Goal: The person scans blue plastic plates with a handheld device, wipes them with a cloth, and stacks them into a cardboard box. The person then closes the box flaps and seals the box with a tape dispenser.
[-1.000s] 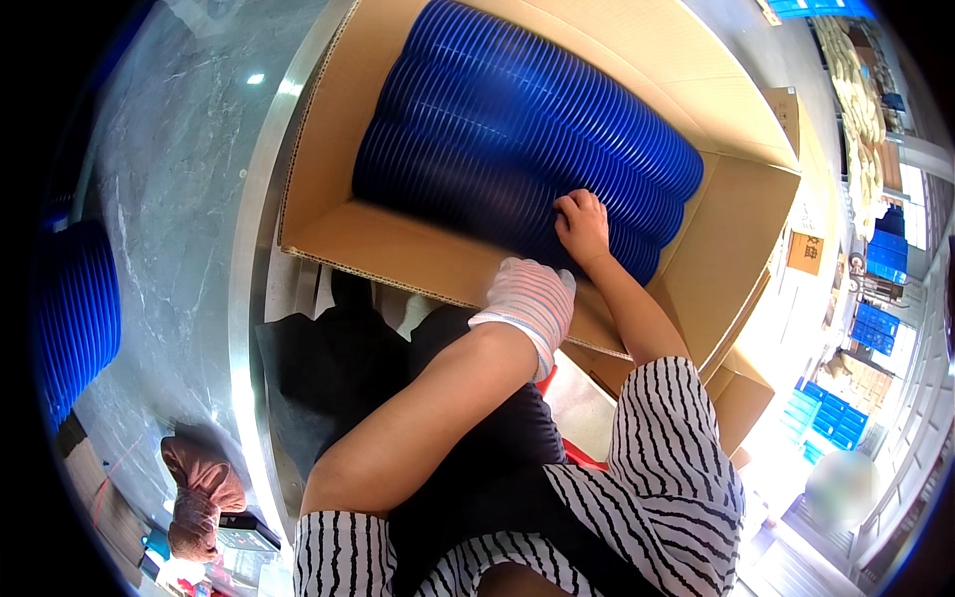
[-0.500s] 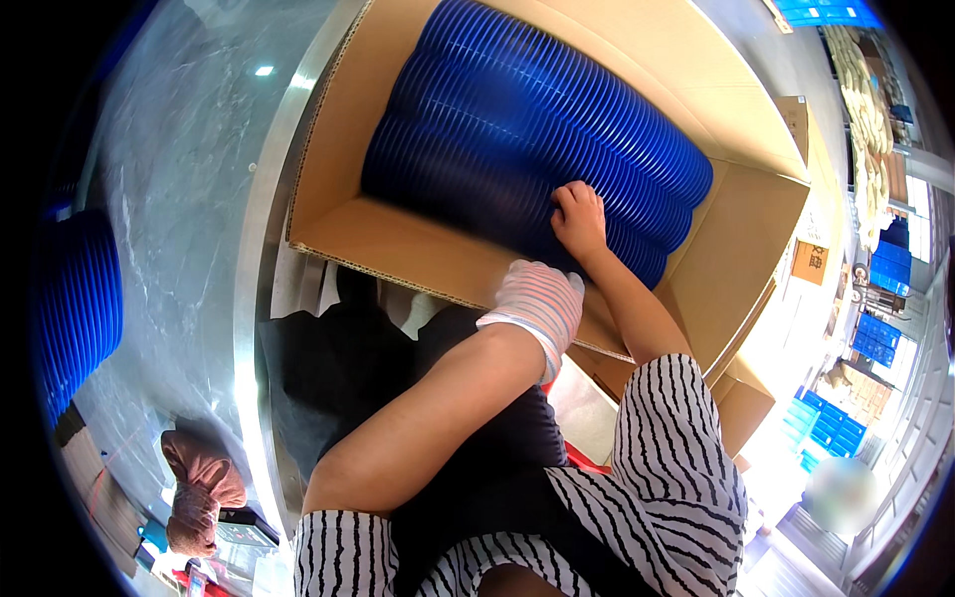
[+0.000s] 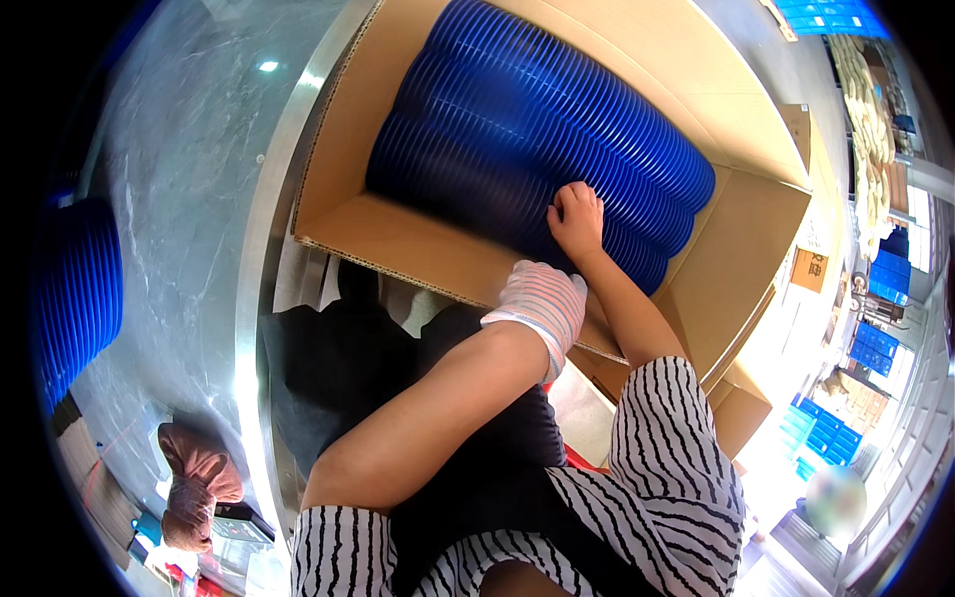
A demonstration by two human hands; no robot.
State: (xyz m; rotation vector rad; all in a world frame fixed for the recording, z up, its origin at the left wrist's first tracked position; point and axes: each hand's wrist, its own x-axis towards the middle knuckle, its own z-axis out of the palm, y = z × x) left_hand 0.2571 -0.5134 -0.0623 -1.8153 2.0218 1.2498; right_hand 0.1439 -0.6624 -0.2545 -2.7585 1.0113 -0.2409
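Observation:
An open cardboard box (image 3: 388, 231) holds long rows of blue plates (image 3: 497, 129), packed on edge with their rims showing as ridges. My bare right hand (image 3: 577, 221) rests on the near row with its fingers bent against the plates. Just below and left of it, my left hand (image 3: 537, 303), in a striped glove, crosses the box's near wall. Its fingers are curled, and their tips and anything they hold are hidden. The left forearm reaches across in front of my body, over a dark apron (image 3: 468, 448).
A grey marbled table (image 3: 189, 249) with a metal edge runs along the left, bearing another stack of blue plates (image 3: 85, 298) and a brown cloth bundle (image 3: 194, 488). More cardboard boxes (image 3: 741, 403) stand at the right. Blue crates (image 3: 831, 428) are farther off.
Both hands keep almost the same place and pose on the plates and at the box wall. The whole view has shifted very slightly.

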